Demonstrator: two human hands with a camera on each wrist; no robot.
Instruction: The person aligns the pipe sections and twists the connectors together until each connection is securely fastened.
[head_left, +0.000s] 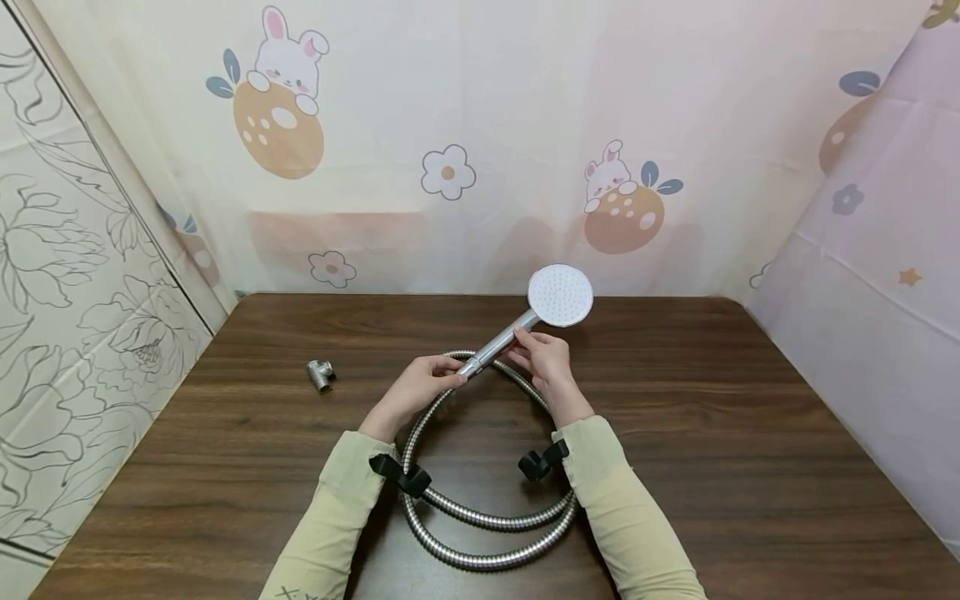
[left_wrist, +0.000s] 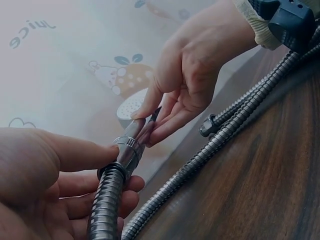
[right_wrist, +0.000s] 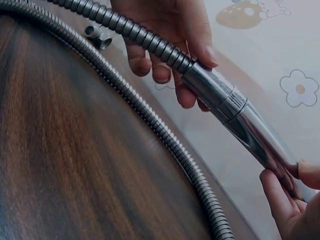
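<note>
A chrome hand shower [head_left: 498, 340] with a round white spray face is held slanting above the table, its head up and to the right. My right hand [head_left: 547, 362] pinches its handle between thumb and fingers. At the handle's lower end, my left hand [head_left: 415, 387] grips the smooth conical connector [right_wrist: 207, 89] of a ribbed metal shower hose [head_left: 483, 563]. In the right wrist view the connector meets the handle in line, with a thin seam between them. The hose loops down onto the table beneath both forearms. Its other end, a hex nut [left_wrist: 207, 126], shows in the left wrist view.
A small metal tee fitting [head_left: 321, 377] lies on the dark wooden table [head_left: 712, 467], left of the hands. Behind the table hangs a printed curtain [head_left: 480, 100], with a floral panel [head_left: 67, 275] at the left. A black wrist camera [head_left: 542, 461] sits close to the hose.
</note>
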